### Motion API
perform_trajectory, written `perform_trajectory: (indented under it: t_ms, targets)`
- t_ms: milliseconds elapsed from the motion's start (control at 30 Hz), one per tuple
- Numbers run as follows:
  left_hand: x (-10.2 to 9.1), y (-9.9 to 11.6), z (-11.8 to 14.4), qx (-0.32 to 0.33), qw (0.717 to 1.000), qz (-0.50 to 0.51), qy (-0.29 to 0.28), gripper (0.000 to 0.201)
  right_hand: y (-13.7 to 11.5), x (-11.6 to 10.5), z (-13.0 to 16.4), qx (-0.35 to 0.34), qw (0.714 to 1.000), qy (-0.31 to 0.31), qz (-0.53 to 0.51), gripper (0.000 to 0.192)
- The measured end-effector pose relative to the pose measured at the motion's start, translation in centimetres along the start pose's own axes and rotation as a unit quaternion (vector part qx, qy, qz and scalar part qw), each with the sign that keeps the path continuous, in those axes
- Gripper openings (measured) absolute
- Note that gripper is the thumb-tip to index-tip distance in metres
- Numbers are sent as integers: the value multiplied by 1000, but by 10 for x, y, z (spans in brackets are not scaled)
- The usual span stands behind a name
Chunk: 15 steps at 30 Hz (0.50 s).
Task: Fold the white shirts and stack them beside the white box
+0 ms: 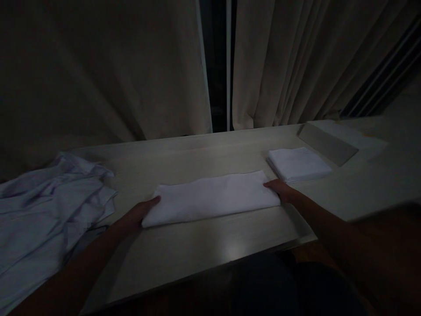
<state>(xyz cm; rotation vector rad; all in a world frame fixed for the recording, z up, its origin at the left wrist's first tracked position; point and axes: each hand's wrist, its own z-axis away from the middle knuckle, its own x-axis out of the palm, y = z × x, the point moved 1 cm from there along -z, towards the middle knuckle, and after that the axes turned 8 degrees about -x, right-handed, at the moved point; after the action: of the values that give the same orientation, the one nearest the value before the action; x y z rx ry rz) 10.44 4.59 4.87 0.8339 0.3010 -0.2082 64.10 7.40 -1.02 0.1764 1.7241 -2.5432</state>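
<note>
Rumpled white cloth pile [42,210] far left, folded stack [297,163] right — beige curtains [289,61] behind table [210,250].

The folded cloth [210,197] at centre is plain white, as is the folded stack [297,163] at two o'clock; the crumpled sheets [49,206] at nine o'clock look pale bluish-white, the bench [197,250] pale grey, the curtains [296,61] beige.

Frame very dim overall, underexposed; colours muted to grey-brown. Brightest areas: long folded cloth [210,197] and small folded stack [297,163], both low contrast. Faint soft sheen on counter [230,250] near front edge, light source apparently overhead. Left curtain [98,74] nearly lost in shadow; right curtain [296,61] slightly lighter. Corners darken strongly. Straight edges bow toward frame borders, wide-lens distortion. Fine detail soft, noisy; lower right smeared.
</note>
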Motion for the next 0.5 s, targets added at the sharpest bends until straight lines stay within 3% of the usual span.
perform_trajectory:
  t_ms: [67,167,333,500]
  targets:
    - [-3,-8,2,-19,998,36,-47,63,-1,-2,8,-8,1000,-4,-8,22]
    - [-8,-16,7,11,996,41,-84,57,-8,-4,24,-21,999,-37,-24,24]
    - [-7,-17,25,112,991,-70,-20,51,-7,-8,44,-62,991,-118,-31,35]
    - [-2,-30,48,76,992,-99,-13,47,15,-20,60,-69,989,-130,6,34]
